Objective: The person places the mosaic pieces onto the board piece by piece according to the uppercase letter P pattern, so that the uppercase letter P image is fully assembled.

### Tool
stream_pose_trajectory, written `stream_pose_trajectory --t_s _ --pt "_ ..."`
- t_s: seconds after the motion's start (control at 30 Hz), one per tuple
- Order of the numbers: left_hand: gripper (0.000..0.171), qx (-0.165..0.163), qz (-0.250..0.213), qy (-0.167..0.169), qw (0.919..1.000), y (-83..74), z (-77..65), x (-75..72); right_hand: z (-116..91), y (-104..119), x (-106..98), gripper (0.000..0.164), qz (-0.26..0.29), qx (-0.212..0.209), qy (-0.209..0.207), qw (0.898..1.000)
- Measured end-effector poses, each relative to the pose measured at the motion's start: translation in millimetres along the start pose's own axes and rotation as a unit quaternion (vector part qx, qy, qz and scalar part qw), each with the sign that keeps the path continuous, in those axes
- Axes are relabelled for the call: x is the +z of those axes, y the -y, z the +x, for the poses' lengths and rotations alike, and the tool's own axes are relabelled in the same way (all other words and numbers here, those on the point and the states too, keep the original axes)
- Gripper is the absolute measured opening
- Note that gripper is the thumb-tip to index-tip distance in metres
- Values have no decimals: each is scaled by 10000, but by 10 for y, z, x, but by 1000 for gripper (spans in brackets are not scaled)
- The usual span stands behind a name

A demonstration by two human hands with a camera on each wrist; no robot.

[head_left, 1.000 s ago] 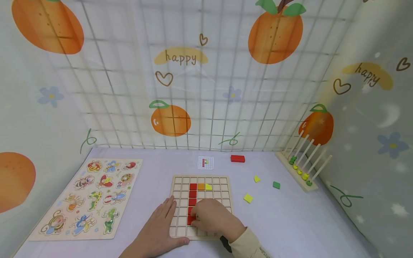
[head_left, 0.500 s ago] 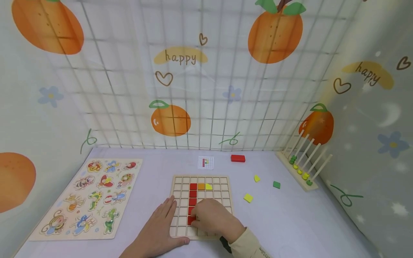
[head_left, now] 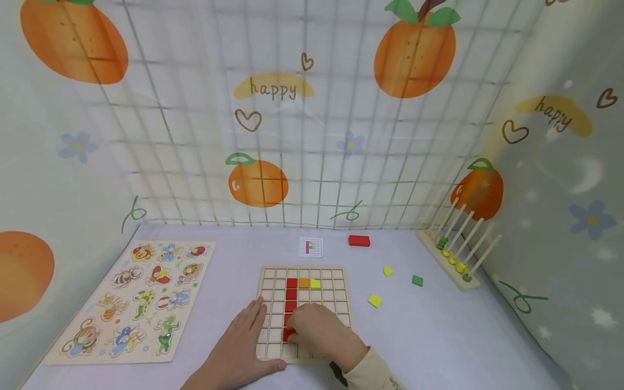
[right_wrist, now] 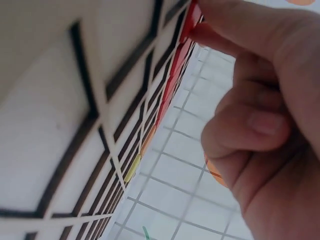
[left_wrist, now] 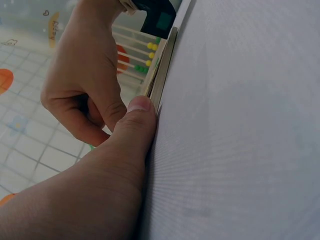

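A wooden grid board (head_left: 338,303) lies flat in the head view. Down one of its columns runs a line of red square tiles (head_left: 291,294), with an orange tile (head_left: 304,283) and a yellow tile with one slanted corner (head_left: 315,284) beside the top one. My left hand (head_left: 240,341) rests at the board's left side, fingers straight and thumb along the near edge. Over the board, my right hand (head_left: 322,330) has thumb and index finger on the lowest red tile (right_wrist: 192,20), pinching it at the grid; its other fingers are curled in the right wrist view.
Right of the board lie two loose yellow pieces (head_left: 375,300), a green tile (head_left: 417,280) and, farther back, a red block (head_left: 359,240). A small pattern card (head_left: 311,247) lies behind it. An insect puzzle (head_left: 136,303) sits left; a bead-peg rack (head_left: 453,265) stands right.
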State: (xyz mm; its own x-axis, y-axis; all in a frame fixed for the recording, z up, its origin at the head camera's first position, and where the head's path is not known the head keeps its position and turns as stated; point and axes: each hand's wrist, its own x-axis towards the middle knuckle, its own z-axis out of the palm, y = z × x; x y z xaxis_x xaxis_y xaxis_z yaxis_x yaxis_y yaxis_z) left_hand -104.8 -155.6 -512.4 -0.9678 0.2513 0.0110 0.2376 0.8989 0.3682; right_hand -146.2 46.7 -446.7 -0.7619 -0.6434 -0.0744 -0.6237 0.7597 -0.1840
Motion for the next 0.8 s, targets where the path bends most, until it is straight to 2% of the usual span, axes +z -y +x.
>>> stream_pose_trajectory --t_s 0.2,0.37,0.63,0.8 --pt "134 37 21 6 10000 -3 -5 -9 -6 -17 14 8 106 -89 -66 9999" --pt "134 68 66 -53 9999 -10 -2 -26 -29 -138 -81 13 644 51 -187 9977" --pt "135 113 -1 -126 9999 0 -11 -11 -155 -637 -326 25 1250 392 -718 9888" --pt "135 131 -1 -111 9999 3 -6 -2 -310 -1011 -430 28 1880 841 -1059 9728"
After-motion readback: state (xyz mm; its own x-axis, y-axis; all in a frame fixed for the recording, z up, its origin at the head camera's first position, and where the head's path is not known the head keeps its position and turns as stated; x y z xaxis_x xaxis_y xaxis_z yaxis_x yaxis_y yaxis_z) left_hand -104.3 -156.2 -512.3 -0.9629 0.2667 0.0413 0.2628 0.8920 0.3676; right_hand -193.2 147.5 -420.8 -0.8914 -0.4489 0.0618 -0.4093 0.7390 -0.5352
